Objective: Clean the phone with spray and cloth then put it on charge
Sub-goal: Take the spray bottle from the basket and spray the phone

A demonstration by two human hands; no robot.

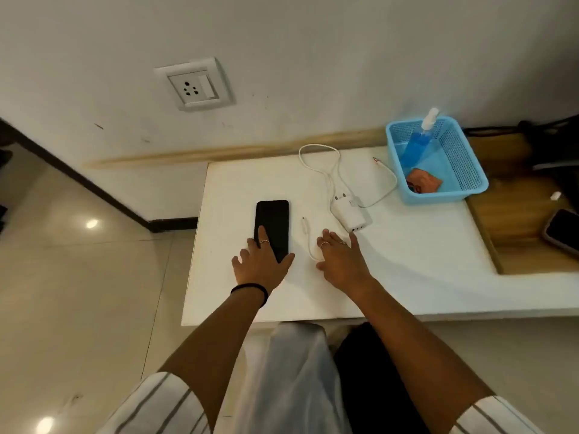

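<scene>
White table point(407, 261) under a wall socket point(192, 86). Phone point(272, 225) at centre frame, pinned by spread left hand point(261, 261); right hand point(340, 256) spread flat on cable point(308, 242). Best to fetch spray bottle point(419, 142) and cloth point(424, 180) from upper-right basket point(470, 180) first.

Dim warm indoor light, lamp glare on floor tiles point(91, 223), soft focus, wide-angle edge bending

Near end of phone point(272, 228) covered by left hand point(261, 263); second handset point(562, 233) clipped at right edge; cable point(308, 242) vanishing under right hand point(341, 261).

Striped sleeves point(163, 405), black wristband point(250, 291), rings point(264, 242)
</scene>
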